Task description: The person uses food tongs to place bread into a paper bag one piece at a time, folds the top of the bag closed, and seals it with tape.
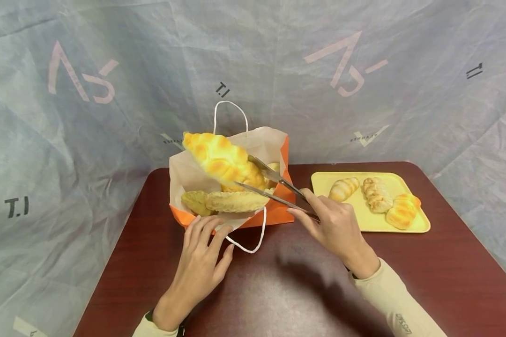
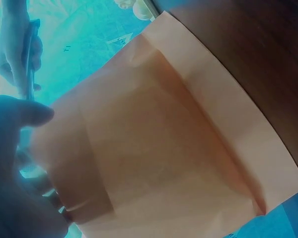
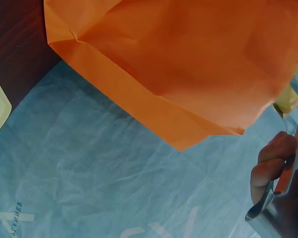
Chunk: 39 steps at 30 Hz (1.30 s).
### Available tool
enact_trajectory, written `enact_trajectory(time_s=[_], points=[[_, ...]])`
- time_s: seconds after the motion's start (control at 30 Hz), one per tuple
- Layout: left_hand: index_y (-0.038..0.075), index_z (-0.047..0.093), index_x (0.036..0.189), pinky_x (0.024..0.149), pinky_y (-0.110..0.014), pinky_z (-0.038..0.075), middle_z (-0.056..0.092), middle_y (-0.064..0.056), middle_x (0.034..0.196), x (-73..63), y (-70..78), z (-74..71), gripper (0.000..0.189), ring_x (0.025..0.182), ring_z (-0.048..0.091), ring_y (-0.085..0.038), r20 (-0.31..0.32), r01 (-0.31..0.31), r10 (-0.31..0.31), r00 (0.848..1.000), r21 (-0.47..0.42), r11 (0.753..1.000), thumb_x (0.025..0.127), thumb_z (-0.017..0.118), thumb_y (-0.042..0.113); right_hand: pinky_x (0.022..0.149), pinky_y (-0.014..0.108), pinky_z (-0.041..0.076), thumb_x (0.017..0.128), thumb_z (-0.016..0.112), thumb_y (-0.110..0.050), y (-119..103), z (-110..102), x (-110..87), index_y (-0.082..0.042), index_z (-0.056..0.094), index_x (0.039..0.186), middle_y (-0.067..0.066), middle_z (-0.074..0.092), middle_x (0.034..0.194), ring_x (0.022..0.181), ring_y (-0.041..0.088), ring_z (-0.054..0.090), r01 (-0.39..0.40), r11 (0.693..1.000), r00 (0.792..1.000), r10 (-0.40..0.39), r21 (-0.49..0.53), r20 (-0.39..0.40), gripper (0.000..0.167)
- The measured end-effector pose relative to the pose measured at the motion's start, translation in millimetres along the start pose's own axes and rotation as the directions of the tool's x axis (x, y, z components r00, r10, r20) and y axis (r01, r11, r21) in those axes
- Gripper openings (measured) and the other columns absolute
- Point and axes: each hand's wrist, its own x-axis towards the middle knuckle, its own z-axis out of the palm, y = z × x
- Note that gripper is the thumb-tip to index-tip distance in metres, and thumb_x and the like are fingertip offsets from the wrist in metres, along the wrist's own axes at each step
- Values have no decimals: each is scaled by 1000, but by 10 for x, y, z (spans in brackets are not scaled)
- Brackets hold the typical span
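Observation:
My right hand (image 1: 335,224) grips metal tongs (image 1: 293,189). At the tips of the tongs is a golden croissant-shaped bread (image 1: 219,157), tilted over the mouth of an orange paper bag (image 1: 284,210) with a pale inside. My left hand (image 1: 200,262) is at the bag's near rim, fingers bent over the edge and thumb apart on the outside. Within the bag lie a long pale bread (image 1: 236,201) and a darker bread piece (image 1: 195,201). The left wrist view shows the bag wall (image 2: 154,134) beside the left thumb (image 2: 37,113).
Right of the bag, a yellow tray (image 1: 367,224) carries 3 breads: a striped roll (image 1: 344,188), a twisted one (image 1: 376,194) and a golden one (image 1: 402,211). White cord handles (image 1: 259,238) stick out from the bag. A grey cloth backdrop (image 1: 253,56) surrounds the dark table (image 1: 261,290).

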Motion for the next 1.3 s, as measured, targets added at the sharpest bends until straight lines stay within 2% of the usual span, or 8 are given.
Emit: enact_trajectory(time_s=[0.33, 0.5, 0.9, 1.1, 1.3], points=[[6, 62, 118, 108, -59, 29, 58, -15, 125, -4, 1, 9, 33, 119, 51, -38, -5, -9, 9, 1000, -3, 1000, 102, 45, 29, 38, 23, 32, 97, 58, -51, -5, 13, -60, -3, 68, 107, -5, 46, 57, 45, 5, 35, -25, 999, 998, 24, 25, 65, 50], [6, 62, 118, 108, -59, 29, 58, -15, 125, -2, 2, 13, 30, 119, 50, -38, 2, -14, 14, 1000, -6, 1000, 100, 49, 26, 37, 25, 35, 97, 58, -50, 8, -22, -67, -2, 67, 110, -2, 52, 60, 46, 8, 39, -31, 999, 998, 29, 33, 51, 50], [6, 62, 117, 107, -61, 29, 58, -15, 120, 6, 15, 25, 33, 118, 50, -38, -6, -15, 15, 1000, -1, 1000, 102, 45, 29, 39, 25, 38, 97, 58, -50, 91, -147, -135, -4, 67, 108, -7, 46, 61, 50, 4, 41, -62, 998, 998, 62, 4, 19, 48], [6, 62, 117, 108, -60, 28, 58, -15, 121, 5, 20, 27, 33, 118, 50, -38, -11, -15, 15, 1000, 1, 1000, 102, 46, 29, 40, 23, 32, 96, 61, -47, 183, -264, -217, 0, 68, 108, -6, 44, 61, 51, 3, 36, -84, 996, 995, 84, 0, -45, 50], [5, 63, 117, 107, -60, 29, 59, -15, 121, 23, 22, 28, 32, 118, 51, -38, -24, -21, 22, 999, 2, 1000, 101, 47, 28, 42, 22, 27, 97, 59, -49, 323, -439, -317, -2, 65, 100, -6, 41, 61, 49, 4, 31, -161, 985, 986, 158, -64, -48, 48]])
